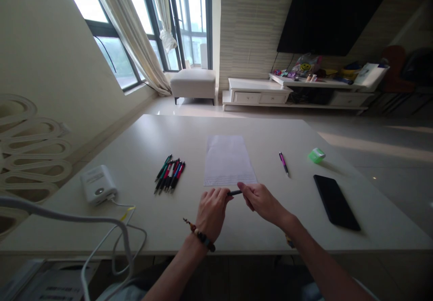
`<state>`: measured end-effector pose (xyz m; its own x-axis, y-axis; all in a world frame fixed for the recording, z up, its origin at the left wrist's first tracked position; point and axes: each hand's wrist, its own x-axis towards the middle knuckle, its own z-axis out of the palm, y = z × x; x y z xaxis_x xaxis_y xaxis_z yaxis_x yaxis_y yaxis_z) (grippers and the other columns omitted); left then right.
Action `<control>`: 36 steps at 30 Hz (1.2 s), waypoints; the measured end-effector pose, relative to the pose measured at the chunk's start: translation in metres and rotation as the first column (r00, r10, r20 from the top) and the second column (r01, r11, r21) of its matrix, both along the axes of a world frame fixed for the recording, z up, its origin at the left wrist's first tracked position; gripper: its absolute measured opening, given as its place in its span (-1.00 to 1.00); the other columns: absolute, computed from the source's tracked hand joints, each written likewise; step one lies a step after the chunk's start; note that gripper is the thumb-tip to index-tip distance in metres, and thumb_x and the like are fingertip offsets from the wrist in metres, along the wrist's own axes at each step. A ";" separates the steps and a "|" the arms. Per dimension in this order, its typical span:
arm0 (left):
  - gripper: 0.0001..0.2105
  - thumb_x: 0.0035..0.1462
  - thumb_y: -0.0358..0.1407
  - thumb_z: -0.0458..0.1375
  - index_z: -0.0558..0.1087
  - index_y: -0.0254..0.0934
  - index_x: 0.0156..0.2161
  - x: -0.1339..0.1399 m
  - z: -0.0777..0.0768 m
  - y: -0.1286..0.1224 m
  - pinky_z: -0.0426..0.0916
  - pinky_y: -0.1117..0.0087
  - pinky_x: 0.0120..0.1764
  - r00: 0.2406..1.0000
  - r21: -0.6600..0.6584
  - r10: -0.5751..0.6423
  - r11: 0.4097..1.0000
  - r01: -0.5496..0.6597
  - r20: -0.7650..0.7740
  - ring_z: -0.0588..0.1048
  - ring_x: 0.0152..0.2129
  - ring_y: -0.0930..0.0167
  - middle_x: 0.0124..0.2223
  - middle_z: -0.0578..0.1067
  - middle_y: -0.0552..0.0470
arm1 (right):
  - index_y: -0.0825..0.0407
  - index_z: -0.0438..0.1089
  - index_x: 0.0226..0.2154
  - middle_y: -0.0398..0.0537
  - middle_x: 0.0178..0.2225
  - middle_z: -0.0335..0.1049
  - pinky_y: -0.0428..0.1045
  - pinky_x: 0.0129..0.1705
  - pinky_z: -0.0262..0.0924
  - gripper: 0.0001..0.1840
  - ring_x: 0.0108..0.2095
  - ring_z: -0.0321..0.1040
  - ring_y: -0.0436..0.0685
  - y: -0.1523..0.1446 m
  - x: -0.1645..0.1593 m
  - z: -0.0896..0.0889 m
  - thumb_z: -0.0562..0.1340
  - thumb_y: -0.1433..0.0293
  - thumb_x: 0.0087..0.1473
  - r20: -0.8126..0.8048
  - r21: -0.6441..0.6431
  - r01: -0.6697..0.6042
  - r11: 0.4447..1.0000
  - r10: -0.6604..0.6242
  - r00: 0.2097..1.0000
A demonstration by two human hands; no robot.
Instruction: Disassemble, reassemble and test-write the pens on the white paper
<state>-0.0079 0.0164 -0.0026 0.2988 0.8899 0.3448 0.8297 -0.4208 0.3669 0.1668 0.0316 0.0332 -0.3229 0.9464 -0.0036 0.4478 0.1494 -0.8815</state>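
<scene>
Living room with television [333, 15], curtains [130, 30]

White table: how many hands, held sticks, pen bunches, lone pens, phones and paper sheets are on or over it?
2 hands: left hand, right hand
1 dark stick, held
1 pen bunch
1 lone purple pen
1 black phone
1 paper sheet
Total: 7

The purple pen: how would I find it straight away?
On the white table, find the sheet of paper in the middle. To its right, before you reach the black phone, lies the purple pen. Unlike the pens bunched left of the paper, it lies alone.
</scene>
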 end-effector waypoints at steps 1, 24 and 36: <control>-0.95 0.21 -0.31 0.05 0.34 -0.21 -0.27 0.000 0.000 0.000 0.17 0.34 -0.30 1.000 0.001 0.008 1.000 -0.008 0.000 0.40 -0.36 0.38 -0.33 0.48 0.08 | 0.05 0.22 -0.62 -0.18 -0.67 0.23 -0.08 -0.46 0.09 -0.47 -0.60 0.19 -0.02 0.000 0.000 0.000 -0.04 0.05 0.18 -0.006 -0.001 -0.005 1.000 0.005 1.000; -0.95 0.20 -0.31 0.06 0.35 -0.21 -0.27 0.002 0.001 0.000 0.18 0.34 -0.30 1.000 -0.006 0.001 1.000 -0.001 0.001 0.40 -0.36 0.39 -0.33 0.49 0.08 | 0.04 0.18 -0.64 -0.21 -0.69 0.16 -0.08 -0.48 0.04 -0.48 -0.60 0.15 -0.02 -0.001 0.003 0.002 -0.05 0.09 0.21 0.042 0.035 0.001 0.999 -0.003 0.999; -0.96 0.19 -0.31 0.07 0.34 -0.21 -0.27 0.003 0.003 0.000 0.18 0.33 -0.28 1.000 -0.003 0.014 1.000 -0.014 -0.006 0.40 -0.34 0.38 -0.31 0.49 0.08 | 0.05 0.25 -0.57 -0.18 -0.61 0.25 -0.08 -0.46 0.05 -0.53 -0.55 0.20 0.00 -0.002 0.001 -0.001 0.00 0.09 0.18 0.027 0.052 -0.014 0.999 0.012 1.000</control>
<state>-0.0045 0.0163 0.0009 0.2882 0.8952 0.3399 0.8378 -0.4077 0.3632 0.1677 0.0296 0.0324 -0.3357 0.9412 0.0371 0.4688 0.2012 -0.8601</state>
